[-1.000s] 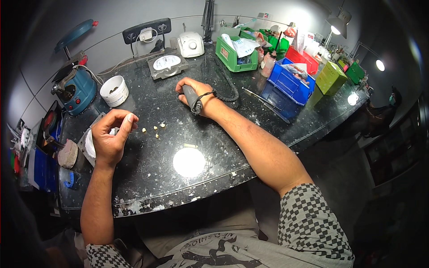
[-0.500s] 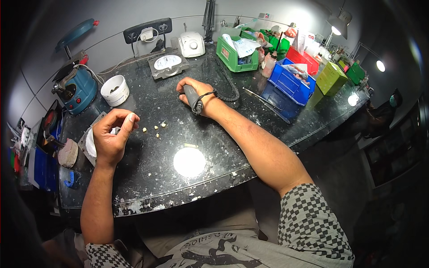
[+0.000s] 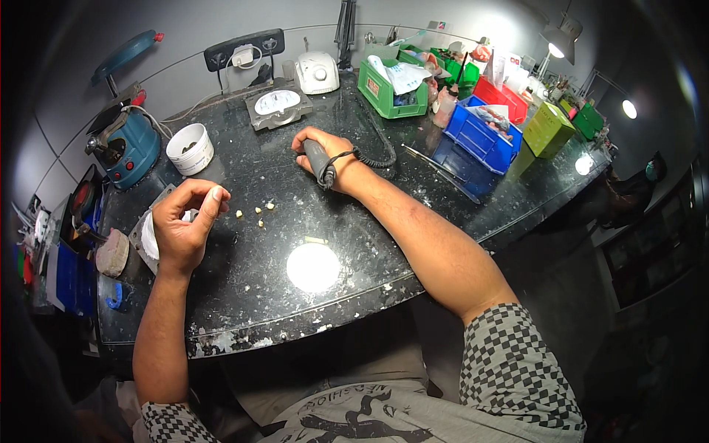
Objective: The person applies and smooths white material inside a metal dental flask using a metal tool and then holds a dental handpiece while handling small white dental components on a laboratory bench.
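My right hand is wrapped round a dark grey rotary handpiece with a coiled cord, above the middle of the bench. On the left, my left hand is raised with thumb and forefinger curled together; whatever they pinch, if anything, I cannot make out. Several small cream, tooth-like pieces lie on the bench between my two hands. Partly hidden behind the left hand is a grey plate with a white mass. Beside it rests a pinkish plaster block.
A white tub and a teal machine stand at the left. Farther back are a metal mould with white plaster and a white control box. Green and blue bins stand right, near thin tools.
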The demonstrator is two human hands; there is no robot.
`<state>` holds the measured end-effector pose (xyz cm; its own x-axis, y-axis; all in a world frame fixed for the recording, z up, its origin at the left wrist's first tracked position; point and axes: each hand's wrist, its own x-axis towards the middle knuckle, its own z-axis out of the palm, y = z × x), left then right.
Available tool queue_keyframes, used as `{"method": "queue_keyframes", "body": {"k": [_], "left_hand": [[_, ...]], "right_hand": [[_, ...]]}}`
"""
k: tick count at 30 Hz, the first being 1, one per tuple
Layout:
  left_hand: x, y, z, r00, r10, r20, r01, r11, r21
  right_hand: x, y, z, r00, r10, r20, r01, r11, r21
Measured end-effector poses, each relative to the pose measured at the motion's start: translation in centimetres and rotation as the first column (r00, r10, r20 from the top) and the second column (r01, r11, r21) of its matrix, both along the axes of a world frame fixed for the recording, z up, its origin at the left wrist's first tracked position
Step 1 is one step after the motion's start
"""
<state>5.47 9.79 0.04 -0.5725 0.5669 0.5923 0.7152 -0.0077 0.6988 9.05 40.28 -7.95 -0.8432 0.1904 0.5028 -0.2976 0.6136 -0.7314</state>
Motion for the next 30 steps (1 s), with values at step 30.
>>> {"method": "queue_keyframes", "body": {"k": [30], "left_hand": [[-0.1,0.2,-0.1,1.0,-0.004,0.004,0.004,1.0,0.006]], "right_hand": [[0.7,-0.2,1.3,0.987,-0.017,0.158,0.016,1.0,0.005]]}}
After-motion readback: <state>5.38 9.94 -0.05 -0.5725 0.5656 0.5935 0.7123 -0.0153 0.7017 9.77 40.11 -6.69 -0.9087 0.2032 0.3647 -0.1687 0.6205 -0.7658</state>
